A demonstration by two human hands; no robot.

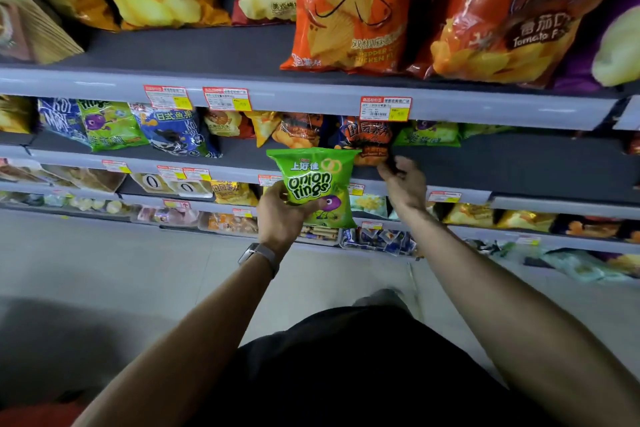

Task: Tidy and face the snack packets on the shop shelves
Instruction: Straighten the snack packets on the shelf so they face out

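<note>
At the second shelf (519,163) down, the left hand (280,215) grips the green onion rings packet (313,184) upright, just off the ledge. The right hand (403,180) curls at the orange crisp packet (369,149); whether it is pinching it, can't tell. Next, I'd say: clear a gap and seat the green one face-out.

Red-and-yellow price tags (385,108), grey floor (104,270), wristwatch (259,254), perhaps a shoe (381,298)
</note>
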